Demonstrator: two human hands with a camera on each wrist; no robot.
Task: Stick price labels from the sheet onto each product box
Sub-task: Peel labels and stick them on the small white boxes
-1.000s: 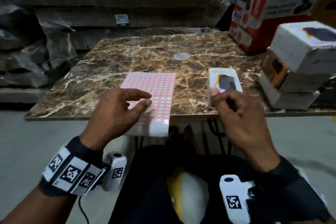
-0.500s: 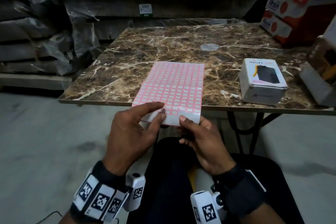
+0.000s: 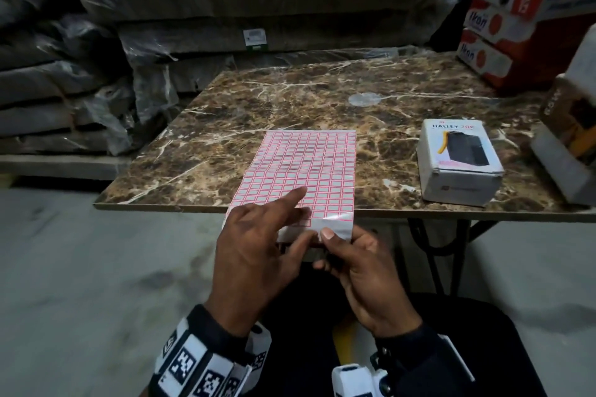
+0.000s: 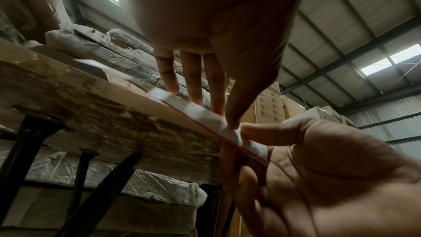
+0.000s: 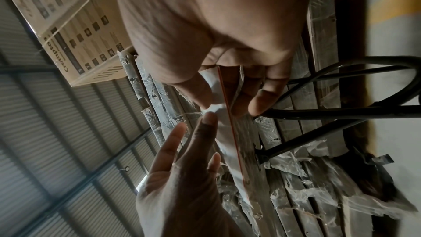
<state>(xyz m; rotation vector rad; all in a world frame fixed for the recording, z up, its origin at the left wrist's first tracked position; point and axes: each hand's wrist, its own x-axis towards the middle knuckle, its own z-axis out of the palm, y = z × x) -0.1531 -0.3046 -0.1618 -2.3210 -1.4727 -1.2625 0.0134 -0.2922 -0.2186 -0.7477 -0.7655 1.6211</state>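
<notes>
A sheet of red-bordered price labels (image 3: 309, 167) lies on the marble table (image 3: 225, 126), and its near end hangs over the front edge. My right hand (image 3: 325, 245) pinches that near end between thumb and fingers (image 5: 257, 104). My left hand (image 3: 304, 214) hovers over the same end with straight fingers, its thumb tip touching the sheet's edge (image 4: 205, 113) beside the right thumb (image 4: 262, 129). Whether a label is lifted is hidden. A small white product box (image 3: 458, 161) with a dark picture on top stands to the right of the sheet, apart from both hands.
More product boxes (image 3: 567, 135) are stacked at the table's right edge, with red-and-white cartons (image 3: 516, 16) behind them. Plastic-wrapped flat cartons (image 3: 258, 10) are piled behind the table. A round clear mark (image 3: 364, 99) sits mid-table. Black metal legs (image 3: 429, 235) run under the table.
My right hand left the product box and came to the sheet's near end, which it now pinches. My left hand moved down to that end and its index finger has straightened.
</notes>
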